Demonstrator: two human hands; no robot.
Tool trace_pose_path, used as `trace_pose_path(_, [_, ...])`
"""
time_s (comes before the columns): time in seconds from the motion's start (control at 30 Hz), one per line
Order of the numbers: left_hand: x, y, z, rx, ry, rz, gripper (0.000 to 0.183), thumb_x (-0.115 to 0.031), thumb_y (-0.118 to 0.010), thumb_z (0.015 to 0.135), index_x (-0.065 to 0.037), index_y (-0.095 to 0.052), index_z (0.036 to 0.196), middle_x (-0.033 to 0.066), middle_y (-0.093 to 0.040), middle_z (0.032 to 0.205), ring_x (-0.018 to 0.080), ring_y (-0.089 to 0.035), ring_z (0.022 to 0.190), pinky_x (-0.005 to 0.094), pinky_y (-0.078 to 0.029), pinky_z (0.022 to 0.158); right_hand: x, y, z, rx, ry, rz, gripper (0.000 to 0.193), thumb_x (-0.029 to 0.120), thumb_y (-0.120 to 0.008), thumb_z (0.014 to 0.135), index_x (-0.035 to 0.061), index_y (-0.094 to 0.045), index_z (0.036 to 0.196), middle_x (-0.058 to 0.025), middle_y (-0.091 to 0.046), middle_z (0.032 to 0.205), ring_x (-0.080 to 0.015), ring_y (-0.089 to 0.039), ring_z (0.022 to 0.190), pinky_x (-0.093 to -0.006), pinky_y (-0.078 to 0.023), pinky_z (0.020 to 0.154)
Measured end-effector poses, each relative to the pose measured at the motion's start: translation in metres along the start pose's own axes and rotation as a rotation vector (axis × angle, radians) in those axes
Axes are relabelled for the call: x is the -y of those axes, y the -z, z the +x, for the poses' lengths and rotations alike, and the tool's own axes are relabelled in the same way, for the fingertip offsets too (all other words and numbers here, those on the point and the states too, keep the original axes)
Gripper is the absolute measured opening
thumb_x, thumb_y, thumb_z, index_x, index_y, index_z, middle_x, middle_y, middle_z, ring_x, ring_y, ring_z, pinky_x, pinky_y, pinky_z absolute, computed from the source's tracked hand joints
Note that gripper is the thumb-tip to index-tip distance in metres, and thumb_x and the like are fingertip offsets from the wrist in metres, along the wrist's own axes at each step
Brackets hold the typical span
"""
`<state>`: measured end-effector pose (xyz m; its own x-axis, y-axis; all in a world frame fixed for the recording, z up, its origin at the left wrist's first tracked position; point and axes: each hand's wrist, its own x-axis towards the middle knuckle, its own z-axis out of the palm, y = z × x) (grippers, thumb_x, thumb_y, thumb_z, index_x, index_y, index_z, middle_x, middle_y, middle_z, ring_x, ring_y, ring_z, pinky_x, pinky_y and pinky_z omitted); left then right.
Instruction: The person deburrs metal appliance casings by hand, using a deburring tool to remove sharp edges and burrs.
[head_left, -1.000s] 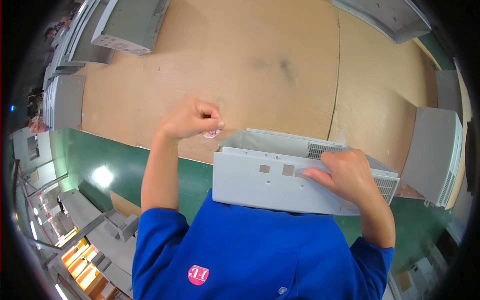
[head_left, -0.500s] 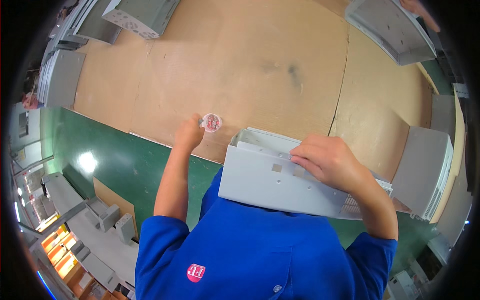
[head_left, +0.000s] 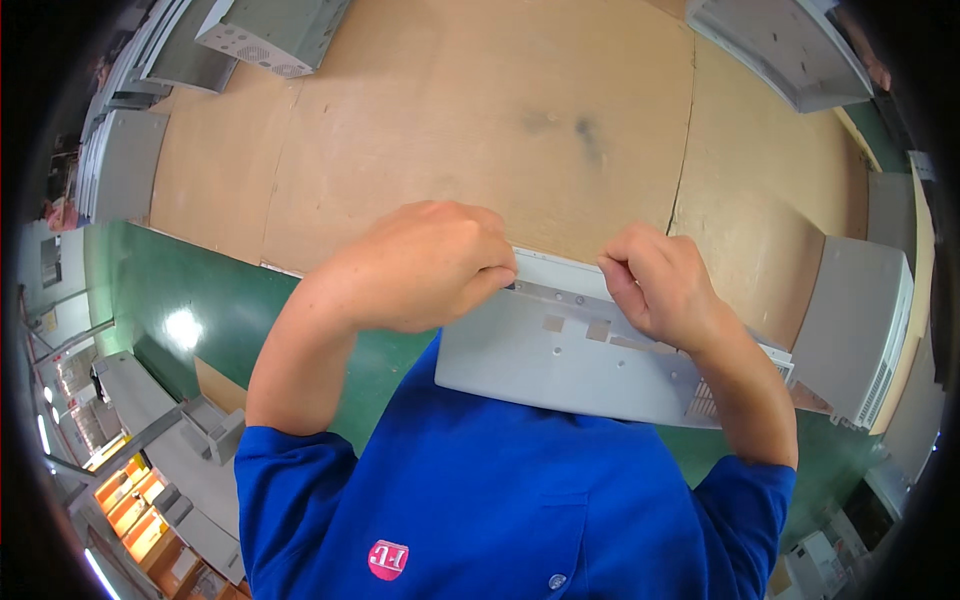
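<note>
A light grey sheet-metal casing [head_left: 570, 370] with square cut-outs, small holes and a grille at its right end lies across the table's near edge, against my blue shirt. My left hand [head_left: 440, 265] is closed in a pinch over the casing's upper left corner. A small dark bit shows at its fingertips, too small to name. Above the casing's upper edge, right of the middle, my right hand [head_left: 660, 285] is pinched too, fingers curled. What it holds, if anything, is hidden. The left hand covers the place where the small cup of parts stood.
The brown-covered table [head_left: 420, 120] stretches ahead. Grey metal casings stand at the far left [head_left: 275, 35], the far right [head_left: 780, 45] and the right edge [head_left: 855, 330]. Flat grey panels [head_left: 125, 165] are stacked at left. Green floor [head_left: 180, 290] shows beside the table.
My left hand has moved from the small cup of red and silver parts, right and over the casing's left corner. The right hand has lifted slightly off the casing's edge.
</note>
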<state>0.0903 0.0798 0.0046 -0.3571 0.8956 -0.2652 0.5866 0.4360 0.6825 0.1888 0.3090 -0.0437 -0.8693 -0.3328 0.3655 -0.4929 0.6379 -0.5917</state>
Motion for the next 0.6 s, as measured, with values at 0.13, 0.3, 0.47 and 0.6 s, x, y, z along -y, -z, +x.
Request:
trace_pose_path(0.13, [-0.002,0.002,0.007,0.048,0.009,0.084,0.013,-0.012,-0.058,0.081,-0.002,-0.066,0.08,0.0114,-0.06,0.078,0.0314,-0.058,0.074,0.0389,-0.046,0.065,0.0,-0.002,0.001,0.006,-0.004,0.047,0.015,-0.001,-0.065,0.074,0.0059,-0.053,0.08,-0.0059,-0.052,0.068,-0.0206,-0.052,0.051,-0.0301,-0.041,0.043])
trace_pose_path(0.3, [-0.003,0.006,0.016,0.155,0.024,0.175,0.013,-0.013,-0.058,0.081,-0.002,-0.066,0.079,0.0105,-0.06,0.078,0.0306,-0.059,0.074,0.0397,-0.046,0.065,-0.003,-0.003,0.0,-0.015,-0.143,0.186,0.013,-0.002,-0.063,0.076,0.0054,-0.053,0.079,-0.0061,-0.053,0.068,-0.0192,-0.055,0.053,-0.0281,-0.043,0.045])
trace_pose_path(0.47, [0.004,0.006,0.018,0.187,-0.015,0.156,0.014,-0.013,-0.058,0.081,-0.002,-0.066,0.079,0.0101,-0.06,0.077,0.0303,-0.059,0.072,0.0391,-0.046,0.064,-0.005,-0.004,0.0,0.017,-0.184,0.25,0.008,-0.003,-0.059,0.08,0.0029,-0.053,0.08,-0.0063,-0.054,0.069,-0.0165,-0.055,0.056,-0.0262,-0.045,0.05])
trace_pose_path(0.6, [0.011,0.01,0.029,0.258,-0.014,0.031,0.014,-0.013,-0.057,0.081,-0.001,-0.066,0.079,0.0104,-0.06,0.075,0.0298,-0.059,0.072,0.0384,-0.046,0.064,-0.005,-0.005,0.001,0.041,-0.254,0.291,0.006,-0.003,-0.061,0.079,0.0012,-0.056,0.079,-0.0062,-0.057,0.07,-0.0147,-0.057,0.058,-0.0251,-0.048,0.052])
